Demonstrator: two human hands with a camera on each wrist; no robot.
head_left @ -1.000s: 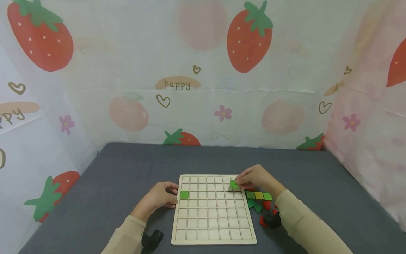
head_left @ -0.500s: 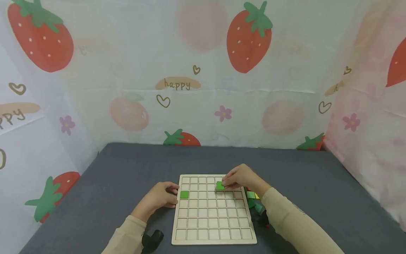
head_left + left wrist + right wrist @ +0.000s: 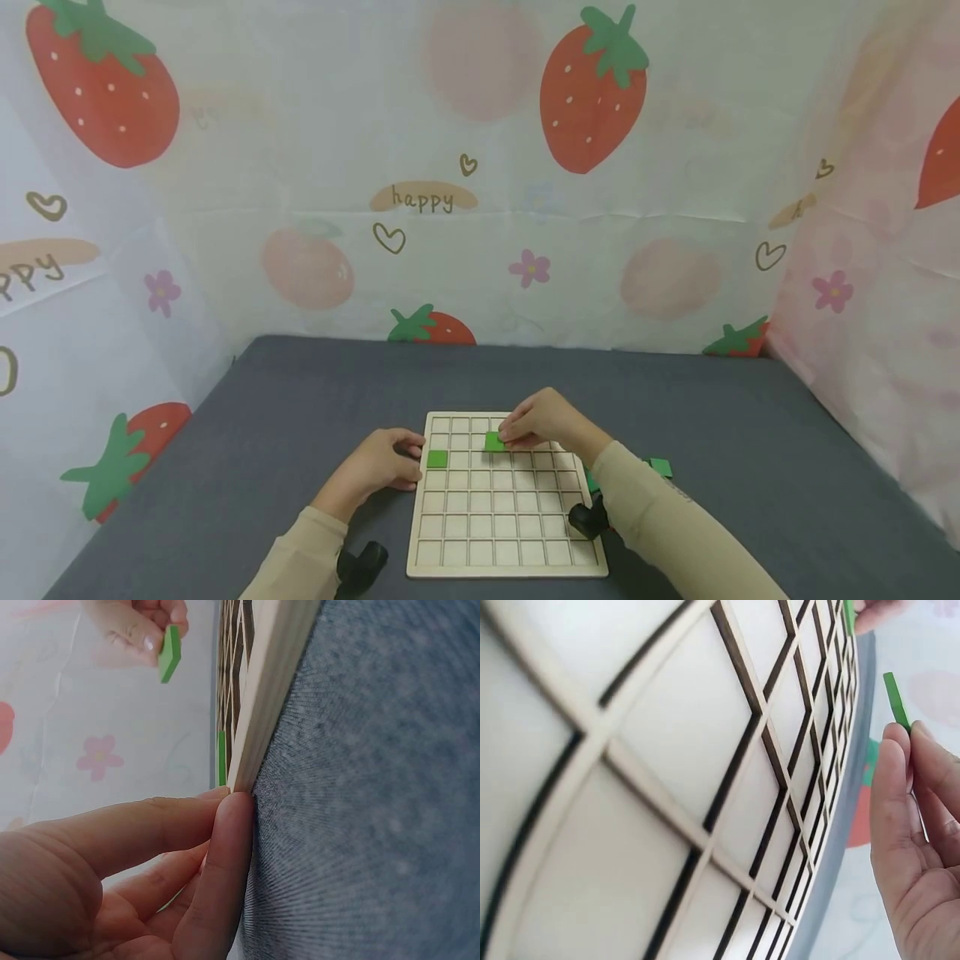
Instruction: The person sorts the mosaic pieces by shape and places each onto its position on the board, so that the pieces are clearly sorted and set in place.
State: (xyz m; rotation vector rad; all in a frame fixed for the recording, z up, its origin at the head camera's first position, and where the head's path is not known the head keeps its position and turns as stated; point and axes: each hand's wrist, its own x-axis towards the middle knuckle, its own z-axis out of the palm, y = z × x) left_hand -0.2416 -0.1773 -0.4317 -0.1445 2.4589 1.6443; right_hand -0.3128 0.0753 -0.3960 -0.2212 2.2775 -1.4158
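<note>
In the head view a pale wooden grid board (image 3: 506,550) lies on the grey tabletop. My left hand (image 3: 378,467) rests at its left edge, and the left wrist view has fingertips (image 3: 236,806) touching the side of the rim. My right hand (image 3: 551,421) pinches a green square tile (image 3: 493,442) between thumb and fingers, above the board's upper rows. Seen from the right wrist, this tile (image 3: 895,697) is edge-on, raised off the grid. Another green square tile (image 3: 437,459) sits in a cell of the leftmost column.
Beyond the board's right edge, green pieces (image 3: 660,467) show past the right sleeve (image 3: 667,517), which hides others. Black wrist cameras sit under the left wrist (image 3: 363,567) and right wrist (image 3: 588,518). A strawberry-print curtain (image 3: 480,275) hangs behind the table.
My right hand has moved left across the board's upper rows with the green tile in its grip. My left hand has stayed at the board's left edge.
</note>
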